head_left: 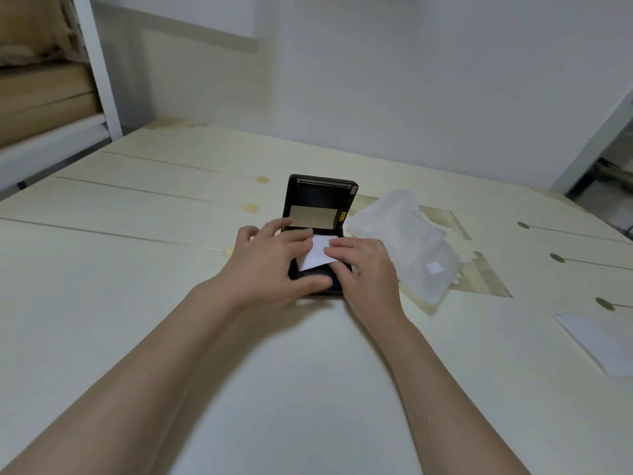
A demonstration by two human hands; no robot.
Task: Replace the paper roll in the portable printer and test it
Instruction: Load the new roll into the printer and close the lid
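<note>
A small black portable printer (pixel 320 200) lies on the cream table with its lid standing open toward the wall; a tan label shows inside the lid. A white strip of paper (pixel 317 256) lies across the printer's body, coming out of the roll bay. My left hand (pixel 270 265) rests on the printer's left side, fingers over the bay and thumb on the front edge. My right hand (pixel 363 265) holds the printer's right side, its fingertips pressing on the paper strip. The roll itself is hidden under my hands.
A crumpled clear plastic wrapper (pixel 407 241) lies just right of the printer. A white sheet of paper (pixel 603 341) sits at the table's right edge. Shelving with cardboard (pixel 44 87) stands at the far left, and a wall runs behind the table (pixel 137 269).
</note>
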